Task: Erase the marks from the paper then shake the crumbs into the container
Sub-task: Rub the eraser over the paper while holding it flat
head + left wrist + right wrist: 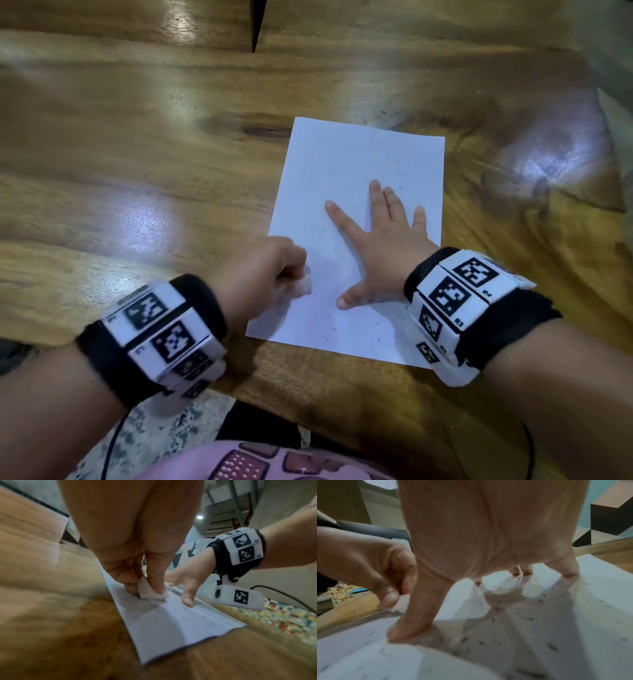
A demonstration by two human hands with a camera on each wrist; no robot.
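Observation:
A white sheet of paper [356,164] lies on the wooden table [137,154], speckled with dark eraser crumbs [529,618]. My left hand [267,270] pinches a white eraser [150,591] between thumb and fingers and presses it on the sheet's left side near its edge. My right hand [380,240] lies flat on the lower middle of the paper [573,615] with fingers spread, holding it down. The paper [163,626] shows a smudged grey patch beside the eraser. No container shows in any view.
The table's near edge [308,404] runs just below the paper. A dark gap [255,24] splits the tabletop at the far side. A speckled floor [154,431] and pink clothing [274,462] lie below the table edge.

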